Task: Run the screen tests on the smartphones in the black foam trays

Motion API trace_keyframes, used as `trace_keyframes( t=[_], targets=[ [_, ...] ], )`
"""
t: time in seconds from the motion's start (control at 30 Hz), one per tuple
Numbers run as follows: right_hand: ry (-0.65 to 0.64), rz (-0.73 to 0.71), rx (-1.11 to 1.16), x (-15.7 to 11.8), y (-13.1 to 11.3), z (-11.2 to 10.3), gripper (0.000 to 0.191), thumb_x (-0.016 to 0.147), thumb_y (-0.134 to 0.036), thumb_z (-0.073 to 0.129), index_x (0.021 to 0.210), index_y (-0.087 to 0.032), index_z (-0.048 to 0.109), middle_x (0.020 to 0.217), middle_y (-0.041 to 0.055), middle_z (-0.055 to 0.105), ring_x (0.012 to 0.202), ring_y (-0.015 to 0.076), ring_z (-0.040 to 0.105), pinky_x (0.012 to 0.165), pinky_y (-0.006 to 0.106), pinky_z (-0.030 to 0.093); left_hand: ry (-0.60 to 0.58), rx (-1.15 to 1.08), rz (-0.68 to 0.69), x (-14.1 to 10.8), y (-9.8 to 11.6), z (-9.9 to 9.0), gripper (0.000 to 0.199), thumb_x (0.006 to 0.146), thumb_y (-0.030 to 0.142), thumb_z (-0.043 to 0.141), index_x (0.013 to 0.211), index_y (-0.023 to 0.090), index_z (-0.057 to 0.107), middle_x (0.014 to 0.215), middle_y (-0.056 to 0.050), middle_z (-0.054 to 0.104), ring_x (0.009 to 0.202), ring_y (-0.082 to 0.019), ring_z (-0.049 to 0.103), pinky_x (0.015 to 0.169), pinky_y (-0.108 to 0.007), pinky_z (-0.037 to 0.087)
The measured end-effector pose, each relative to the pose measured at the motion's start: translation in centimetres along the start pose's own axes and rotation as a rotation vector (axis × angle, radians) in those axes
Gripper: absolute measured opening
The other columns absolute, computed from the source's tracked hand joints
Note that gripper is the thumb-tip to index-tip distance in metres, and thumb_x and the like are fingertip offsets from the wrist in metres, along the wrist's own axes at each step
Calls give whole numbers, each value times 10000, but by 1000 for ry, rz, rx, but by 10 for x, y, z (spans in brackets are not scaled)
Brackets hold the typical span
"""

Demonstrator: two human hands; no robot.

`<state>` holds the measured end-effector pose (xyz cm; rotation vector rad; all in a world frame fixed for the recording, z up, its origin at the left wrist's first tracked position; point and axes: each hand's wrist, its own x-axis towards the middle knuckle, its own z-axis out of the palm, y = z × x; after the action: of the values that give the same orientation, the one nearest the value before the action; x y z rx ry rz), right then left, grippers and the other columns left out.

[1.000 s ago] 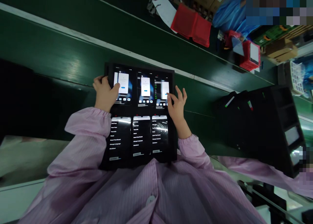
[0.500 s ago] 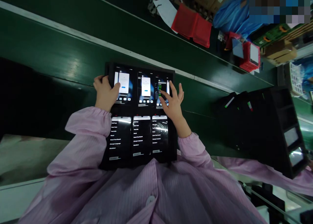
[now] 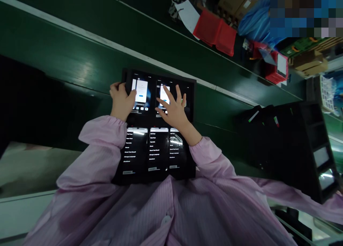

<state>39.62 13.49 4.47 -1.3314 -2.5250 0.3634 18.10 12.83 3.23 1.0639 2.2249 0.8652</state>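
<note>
A black tray (image 3: 193,131) lies in front of me on the green conveyor belt (image 3: 66,63), holding several lit phones in two rows. My left hand (image 3: 122,102) grips the tray's far left corner, thumb resting on the far left phone (image 3: 140,92). My right hand (image 3: 173,110) hovers with fingers spread over the far middle phone (image 3: 164,94) and covers most of the far right one. The near row of phones (image 3: 155,149) shows dark menu screens with white text.
A black rack (image 3: 302,146) with slots stands to the right on the belt, markers beside it. Red bins (image 3: 215,28), paper and cardboard boxes lie beyond the belt. Another person's pink sleeve (image 3: 294,197) reaches in at the lower right.
My right hand has moved left from the far right phone to the far middle phone. My left hand has kept its grip on the tray corner.
</note>
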Motion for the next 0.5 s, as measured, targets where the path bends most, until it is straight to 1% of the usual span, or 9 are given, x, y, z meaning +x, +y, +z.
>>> trace_keyframes(
  t=[0.1, 0.23, 0.37, 0.5],
  targets=[
    [35, 14, 12, -3, 2, -5, 394, 1082, -570, 572, 1410, -391, 696, 1769, -9, 420, 1723, 395, 113, 1335, 788, 179, 11, 11, 9, 2, -4, 3, 493, 836, 202, 650, 1322, 127, 619, 1501, -223, 494, 1549, -380, 402, 1349, -560, 287],
    [76, 34, 21, -12, 8, -14, 404, 1097, -496, 553, 1466, -375, 664, 1746, 22, 453, 1717, 382, 147, 1345, 752, 192, 23, 23, 27, 5, -11, 8, 499, 810, 236, 702, 1302, 195, 630, 1501, -202, 492, 1552, -414, 406, 1326, -607, 326],
    [120, 65, 45, -28, 20, -19, 426, 1090, -455, 554, 1497, -369, 647, 1704, 41, 502, 1699, 375, 208, 1351, 711, 221, 19, 43, 48, 4, -15, 11, 605, 773, 319, 787, 1338, 204, 603, 1524, -217, 468, 1532, -446, 422, 1304, -647, 340],
    [177, 105, 74, -45, 29, -20, 407, 1094, -425, 524, 1469, -355, 665, 1640, 57, 573, 1668, 358, 295, 1336, 691, 274, 12, 79, 74, 2, -15, 10, 732, 705, 394, 875, 1352, 211, 586, 1530, -218, 459, 1524, -454, 430, 1294, -634, 356]
  ],
)
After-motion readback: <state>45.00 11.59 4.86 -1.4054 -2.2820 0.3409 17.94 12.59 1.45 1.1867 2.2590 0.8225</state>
